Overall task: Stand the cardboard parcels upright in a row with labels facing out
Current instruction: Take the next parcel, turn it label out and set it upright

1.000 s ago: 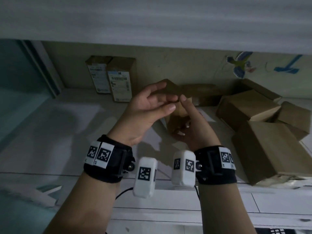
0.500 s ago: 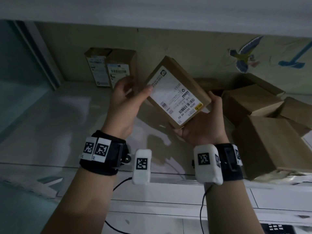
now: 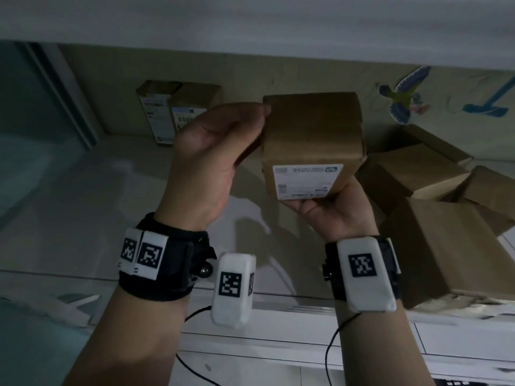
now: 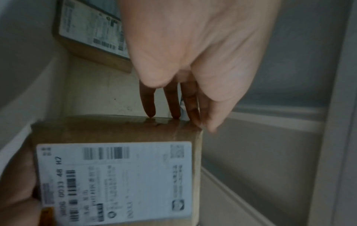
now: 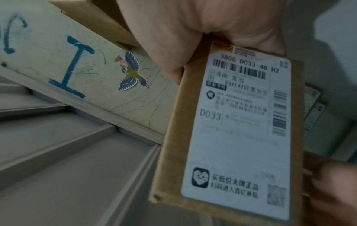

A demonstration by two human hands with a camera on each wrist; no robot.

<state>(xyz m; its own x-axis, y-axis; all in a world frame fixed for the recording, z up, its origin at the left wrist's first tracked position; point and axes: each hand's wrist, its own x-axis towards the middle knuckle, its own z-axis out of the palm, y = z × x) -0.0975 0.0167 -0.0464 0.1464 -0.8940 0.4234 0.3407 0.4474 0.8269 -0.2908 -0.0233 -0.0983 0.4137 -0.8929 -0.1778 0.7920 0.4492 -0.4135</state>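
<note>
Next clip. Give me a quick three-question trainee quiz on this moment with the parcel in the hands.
1. True or false: the held parcel rests on the shelf.
2. How many parcels already stand upright at the back wall? A) none B) two C) five
3. Fill in: the held parcel's label faces the ____.

Key
1. False: the left hand and right hand hold it in the air.
2. B: two standing parcels, labels out.
3. The person (the camera); the loose parcels on the right show no labels.
</note>
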